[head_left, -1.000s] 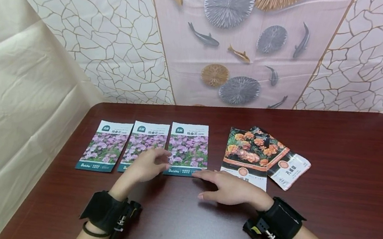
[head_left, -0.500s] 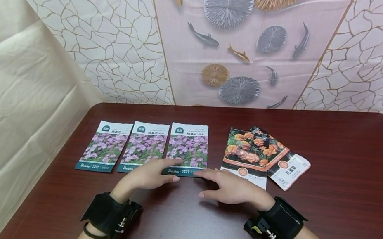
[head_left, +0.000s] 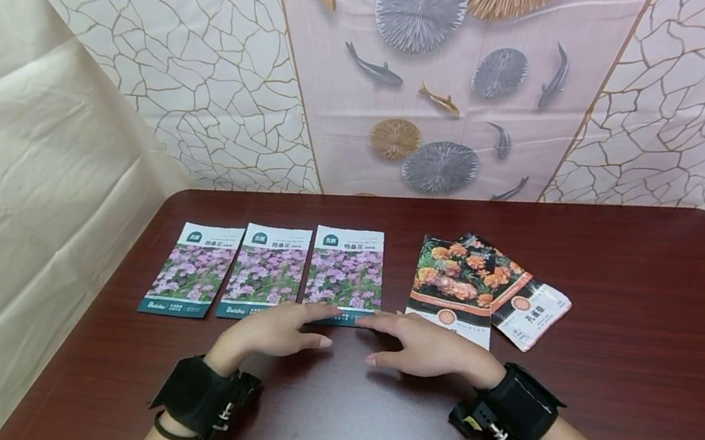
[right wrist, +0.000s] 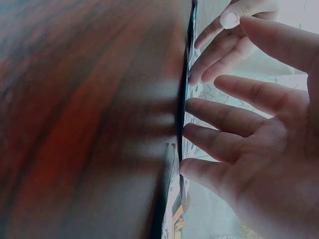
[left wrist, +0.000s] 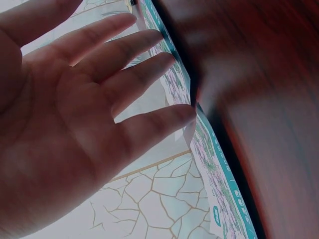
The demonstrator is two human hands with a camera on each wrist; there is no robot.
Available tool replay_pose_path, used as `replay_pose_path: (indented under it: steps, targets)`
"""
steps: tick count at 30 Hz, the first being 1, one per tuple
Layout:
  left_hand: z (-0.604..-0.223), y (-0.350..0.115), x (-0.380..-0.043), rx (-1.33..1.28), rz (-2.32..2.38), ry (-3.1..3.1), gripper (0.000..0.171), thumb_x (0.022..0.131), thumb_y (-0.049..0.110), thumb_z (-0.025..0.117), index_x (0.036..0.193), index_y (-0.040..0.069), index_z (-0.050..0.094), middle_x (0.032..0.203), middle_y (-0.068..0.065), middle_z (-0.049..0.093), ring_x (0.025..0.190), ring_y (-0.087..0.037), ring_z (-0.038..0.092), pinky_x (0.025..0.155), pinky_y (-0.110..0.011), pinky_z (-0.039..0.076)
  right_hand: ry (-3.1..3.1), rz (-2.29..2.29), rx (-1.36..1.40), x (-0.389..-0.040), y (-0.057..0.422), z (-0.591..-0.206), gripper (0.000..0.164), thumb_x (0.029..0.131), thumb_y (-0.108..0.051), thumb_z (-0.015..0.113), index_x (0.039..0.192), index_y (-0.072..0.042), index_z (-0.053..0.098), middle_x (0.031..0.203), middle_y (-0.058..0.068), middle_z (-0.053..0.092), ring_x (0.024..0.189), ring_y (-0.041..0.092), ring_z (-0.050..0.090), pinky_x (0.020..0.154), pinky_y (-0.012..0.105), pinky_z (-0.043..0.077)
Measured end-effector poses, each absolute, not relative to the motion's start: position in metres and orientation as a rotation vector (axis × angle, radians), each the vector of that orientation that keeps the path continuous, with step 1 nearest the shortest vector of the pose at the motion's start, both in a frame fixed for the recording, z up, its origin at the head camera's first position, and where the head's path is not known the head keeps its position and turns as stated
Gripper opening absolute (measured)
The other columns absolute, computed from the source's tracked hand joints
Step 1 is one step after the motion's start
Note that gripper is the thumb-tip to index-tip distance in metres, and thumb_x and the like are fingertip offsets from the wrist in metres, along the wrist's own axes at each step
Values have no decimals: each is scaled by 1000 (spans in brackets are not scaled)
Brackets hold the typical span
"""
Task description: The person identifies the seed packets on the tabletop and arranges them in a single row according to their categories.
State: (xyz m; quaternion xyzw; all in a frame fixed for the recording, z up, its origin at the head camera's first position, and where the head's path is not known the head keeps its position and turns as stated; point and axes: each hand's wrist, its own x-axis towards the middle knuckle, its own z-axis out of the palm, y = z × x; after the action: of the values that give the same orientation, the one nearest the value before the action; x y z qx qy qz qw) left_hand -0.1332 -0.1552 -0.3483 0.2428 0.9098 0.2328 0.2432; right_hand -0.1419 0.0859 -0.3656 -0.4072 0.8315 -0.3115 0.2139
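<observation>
1. A dark red wooden table [head_left: 622,309] filled the lower half of the head view, with a patterned backdrop of cracked-tile print and fish behind it.
2. Three purple-flower seed packets lay face up in a neat row at centre left, edges almost touching, which suggested they had been lined up by kind: the left packet [head_left: 192,269], the middle packet [head_left: 266,268] and the right packet [head_left: 347,271].
3. To the right of the row, well apart from it, two orange-flower packets [head_left: 458,279] overlapped loosely, one fanned out from under the other, so they looked less tidily laid than the purple ones.
4. The left hand [head_left: 276,331] rested low over the table just below centre, fingers straight and relaxed, gripping nothing. Its fingertips reached the bottom edge of the right packet, as if nudging it into line.
5. The right hand [head_left: 429,349] lay palm down beside it, fingers spread and straight, holding nothing; its forefinger pointed at the same bottom edge from the other side.
6. The left wrist view showed the open palm [left wrist: 65,119] hovering close above the packets' teal edges [left wrist: 219,149].
7. Both wrists wore black straps with cameras.
</observation>
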Motion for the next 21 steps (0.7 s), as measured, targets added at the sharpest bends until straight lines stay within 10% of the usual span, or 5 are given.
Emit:
replay_pose_path:
  steps: [21]
  targets:
    - [-347, -148, -132, 738, 714, 2530, 49, 94, 23, 53, 138, 7, 40, 138, -10, 42, 127, -25, 38, 102, -45, 31, 2383, -1011, -1087, -151, 103, -349, 50, 91, -28, 56, 132, -2, 46, 130, 14, 49, 118, 30, 46, 94, 47, 38]
